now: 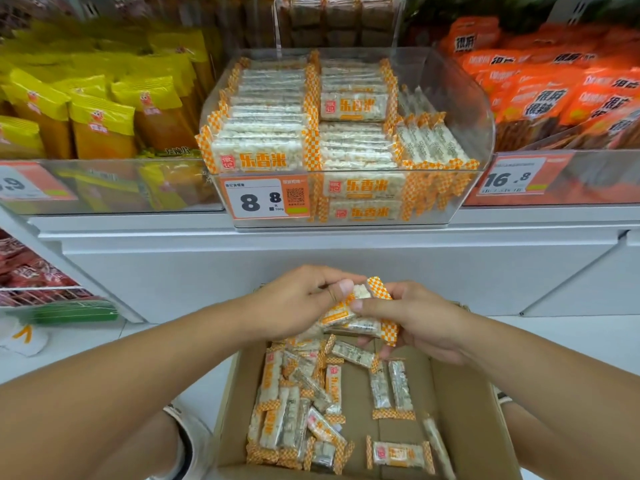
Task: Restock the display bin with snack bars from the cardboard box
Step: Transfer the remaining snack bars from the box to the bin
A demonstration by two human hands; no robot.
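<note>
Two hands meet over the far end of the cardboard box (460, 410), both clamped on one small bundle of snack bars (360, 317). The left hand (298, 303) curls over the bundle from above and the left, thumb pressed on its top; the right hand (419, 317) cups it from the right, thumb on the near face and fingers underneath. The bundle's long axis runs roughly left to right, tilted a little, with an orange checked wrapper end poking up between the two thumbs. How many bars are in the bundle I cannot tell.

Below the hands the box lies open on the floor, with loose bars (298, 410) scattered across its bottom, thicker on the left side, and bare cardboard showing on the right.

Straight ahead and higher stands the clear display bin (464, 98) on a white shelf ledge (311, 233). It is packed with neat rows on the left and middle; the right section holds a lower row lying at an angle, and looks like the part with room left. The coming move is likely a lift up and forward, slightly to the right, so the right hand is the nearer one. An orange price tag (265, 199) reading 8.8 sits on the bin's front. Yellow packets (100, 112) fill the neighbouring bin on the left, orange packets (540, 91) the one on the right.
</note>
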